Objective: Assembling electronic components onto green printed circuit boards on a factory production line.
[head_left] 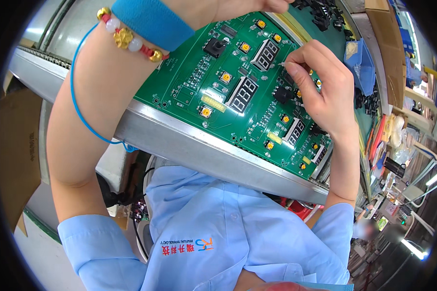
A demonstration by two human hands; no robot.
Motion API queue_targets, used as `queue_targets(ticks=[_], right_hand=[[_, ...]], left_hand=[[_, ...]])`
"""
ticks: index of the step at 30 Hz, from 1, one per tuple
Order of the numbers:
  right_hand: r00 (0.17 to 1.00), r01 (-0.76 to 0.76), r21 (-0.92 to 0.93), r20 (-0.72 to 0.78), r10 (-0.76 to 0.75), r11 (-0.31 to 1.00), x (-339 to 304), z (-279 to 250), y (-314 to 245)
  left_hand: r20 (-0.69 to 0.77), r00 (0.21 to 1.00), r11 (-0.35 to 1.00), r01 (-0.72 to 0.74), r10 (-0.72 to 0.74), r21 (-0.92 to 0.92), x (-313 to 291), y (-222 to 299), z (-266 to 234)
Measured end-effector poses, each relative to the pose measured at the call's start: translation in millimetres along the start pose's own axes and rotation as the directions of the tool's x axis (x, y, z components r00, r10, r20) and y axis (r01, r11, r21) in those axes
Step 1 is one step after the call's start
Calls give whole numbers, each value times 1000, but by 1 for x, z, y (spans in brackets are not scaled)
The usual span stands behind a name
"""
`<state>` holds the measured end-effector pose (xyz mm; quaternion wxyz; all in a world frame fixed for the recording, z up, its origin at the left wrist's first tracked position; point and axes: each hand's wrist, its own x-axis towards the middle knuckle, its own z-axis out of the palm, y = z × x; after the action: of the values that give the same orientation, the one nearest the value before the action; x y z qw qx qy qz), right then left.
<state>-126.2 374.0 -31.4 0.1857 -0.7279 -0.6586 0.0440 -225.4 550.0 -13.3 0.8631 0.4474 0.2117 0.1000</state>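
Note:
A large green circuit board lies in front of me, carrying black three-digit displays, yellow-topped push buttons and black square components. Over its right part, my right hand pinches a tiny clear part between thumb and forefinger, close to the upper display. My left hand stretches across the board's far side and is cut off by the top edge, so what its fingers hold cannot be seen. A blue wrist strap and a beaded bracelet circle that wrist.
A metal rail runs along the board's near edge. Loose black components lie on the green surface beyond, near a blue bin. Cardboard stands at the right. The strap's blue cord hangs beside my left arm.

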Motion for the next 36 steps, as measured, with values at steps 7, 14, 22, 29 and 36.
queue_targets(ticks=[7,14,22,29,36], right_hand=[[995,-58,-65,75,63,996,4,3,-1],[996,-51,-84,67,57,995,4,3,3],[999,0,-133,50,6,991,4,5,4],[998,5,-116,64,2,993,3,6,4],[998,7,-137,63,1,991,5,7,3]], left_hand=[[113,993,989,34,-17,-146,3,-8,-5],[216,974,979,-113,75,168,10,-9,-13],[224,953,971,-225,203,78,8,-12,-8],[244,961,964,-178,128,199,7,-11,-10],[202,963,968,-210,180,138,1,-10,-6]])
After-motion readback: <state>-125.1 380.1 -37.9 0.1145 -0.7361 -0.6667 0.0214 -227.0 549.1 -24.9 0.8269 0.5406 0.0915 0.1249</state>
